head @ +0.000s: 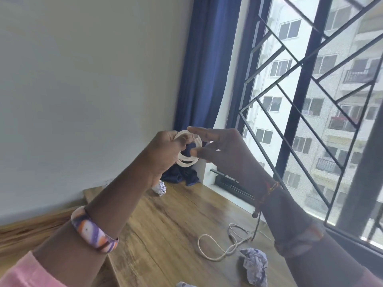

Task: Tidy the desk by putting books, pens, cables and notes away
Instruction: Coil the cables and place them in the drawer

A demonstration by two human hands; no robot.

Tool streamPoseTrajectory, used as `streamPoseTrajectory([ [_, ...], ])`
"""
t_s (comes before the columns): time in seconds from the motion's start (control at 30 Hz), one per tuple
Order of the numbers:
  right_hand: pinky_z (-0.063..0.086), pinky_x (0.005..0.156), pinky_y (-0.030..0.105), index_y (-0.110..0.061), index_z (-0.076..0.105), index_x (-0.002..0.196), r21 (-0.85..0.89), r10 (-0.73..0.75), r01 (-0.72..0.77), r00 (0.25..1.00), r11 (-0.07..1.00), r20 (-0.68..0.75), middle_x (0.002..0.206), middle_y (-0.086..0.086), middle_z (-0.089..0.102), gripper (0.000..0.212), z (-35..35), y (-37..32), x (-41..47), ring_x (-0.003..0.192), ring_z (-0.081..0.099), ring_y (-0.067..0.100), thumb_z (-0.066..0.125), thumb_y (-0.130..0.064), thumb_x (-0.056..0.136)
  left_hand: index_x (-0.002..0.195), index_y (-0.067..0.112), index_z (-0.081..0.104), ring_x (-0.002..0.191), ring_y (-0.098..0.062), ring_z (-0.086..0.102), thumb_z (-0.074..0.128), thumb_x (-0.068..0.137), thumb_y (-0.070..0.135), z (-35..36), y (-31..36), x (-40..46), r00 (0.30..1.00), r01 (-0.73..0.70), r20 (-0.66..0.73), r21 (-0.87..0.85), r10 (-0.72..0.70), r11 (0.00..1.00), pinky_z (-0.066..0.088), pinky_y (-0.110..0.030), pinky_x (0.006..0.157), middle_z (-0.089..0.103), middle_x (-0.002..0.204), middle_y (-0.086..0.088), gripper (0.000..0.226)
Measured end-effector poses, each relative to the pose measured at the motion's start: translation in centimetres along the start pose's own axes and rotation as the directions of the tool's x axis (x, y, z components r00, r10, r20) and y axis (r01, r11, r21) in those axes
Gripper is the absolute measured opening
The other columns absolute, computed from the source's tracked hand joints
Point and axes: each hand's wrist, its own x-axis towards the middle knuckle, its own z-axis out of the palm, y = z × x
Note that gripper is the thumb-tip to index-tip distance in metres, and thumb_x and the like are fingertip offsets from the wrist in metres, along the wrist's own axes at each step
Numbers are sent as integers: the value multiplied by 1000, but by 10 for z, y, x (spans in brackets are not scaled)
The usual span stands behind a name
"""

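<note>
A white cable [189, 160] is wound into a small coil, held up in the air above the wooden desk [165, 224]. My left hand [163, 150] is shut on the coil's left side. My right hand [217, 148] touches the coil's right side with its fingers spread apart. A second white cable [215, 247] lies loose on the desk below my right wrist. Crumpled paper notes lie on the desk: one at the front right [255, 266], one at the back [159, 187] and a scrap [183, 284] at the bottom edge.
A dark blue cloth [182, 176] is bunched at the desk's back corner under a blue curtain [207, 69]. A barred window [310, 100] runs along the right side. A plain wall [83, 90] stands to the left.
</note>
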Motion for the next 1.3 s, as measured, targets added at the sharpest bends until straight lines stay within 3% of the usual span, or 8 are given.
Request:
streamPoseTrajectory([
  [0.17,38,50,3,-13,75,86,174,-6,33,988,984,-153,53,-19,64,12,7,-3,0,47,56,-7,76,-12,74,74,7,59,62,-12,43,55,92,18,-11,1,-6,994,-18,110,118,5,993,36,-24,67,49,64,0,22],
  [0.33,47,49,15,-18,66,70,252,111,-72,983,965,-145,57,-8,68,15,8,-3,6,55,63,5,69,-9,81,89,3,72,64,-16,57,67,81,5,-28,-2,-8,993,-109,-1,355,117,929,43,-24,60,69,75,-12,10],
  [0.6,53,46,22,-2,58,96,660,333,-248,943,709,-4,72,6,70,7,18,-10,1,55,67,8,53,-6,93,93,11,69,71,-6,68,58,82,-10,-34,-4,-13,988,-145,57,34,143,989,53,-13,63,72,85,-5,26],
  [0.73,52,47,20,0,58,102,715,367,-282,929,640,38,73,7,69,12,26,-13,0,53,66,7,54,-7,93,92,10,68,85,-18,64,50,91,0,-25,-8,-13,993,-105,51,-28,106,994,52,-25,79,70,94,-17,20],
  [0.83,52,46,21,-2,59,100,687,375,-254,927,681,-30,72,8,68,10,31,-14,1,51,65,9,56,-7,92,100,0,65,90,-35,63,54,91,7,-16,-10,-16,995,-65,79,-10,65,998,51,-44,86,66,102,-29,16],
  [0.9,53,47,23,-3,59,98,673,372,-240,927,699,-56,71,8,68,8,32,-14,1,51,65,10,58,-7,91,103,3,64,93,-35,65,55,89,2,-14,-12,-14,994,-104,51,83,100,991,53,-42,85,68,101,-24,17],
  [1.1,54,48,24,-9,59,90,657,334,-216,941,722,-57,75,8,66,3,36,-14,-2,53,64,9,57,-8,92,120,6,52,107,-26,53,46,82,2,3,-18,-10,926,-207,-122,625,356,753,39,-27,84,58,115,-11,39],
  [1.3,54,54,24,-8,63,94,727,371,-326,923,604,106,73,6,64,11,33,-14,-2,58,61,14,53,-12,94,120,5,56,90,-31,63,48,77,8,0,-21,-14,772,-403,-46,736,634,544,51,-34,75,65,100,-14,43],
])
